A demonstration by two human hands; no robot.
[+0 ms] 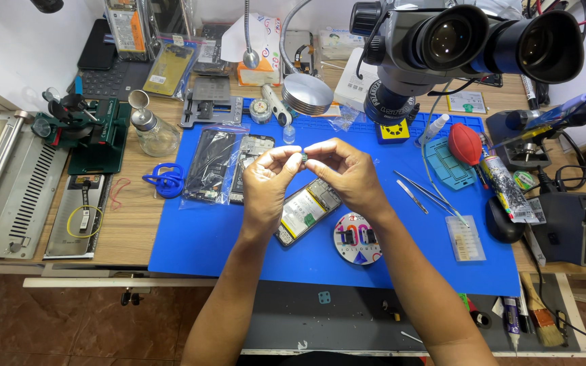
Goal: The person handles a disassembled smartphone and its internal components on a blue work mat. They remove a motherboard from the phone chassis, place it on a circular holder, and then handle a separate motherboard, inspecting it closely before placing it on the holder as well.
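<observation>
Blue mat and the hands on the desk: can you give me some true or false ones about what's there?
1. Both hands pinch one tiny part together. True: the left hand and right hand meet at it above the blue mat.
2. An opened phone lies under the hands. True.
3. The red air blower is in the left hand. False: it lies on the mat's right side, untouched.
4. The tweezers are being held. False: they lie on the mat, right of the hands.
5. The blue suction cup sits on the mat's right edge. False: it is at the left edge.
</observation>
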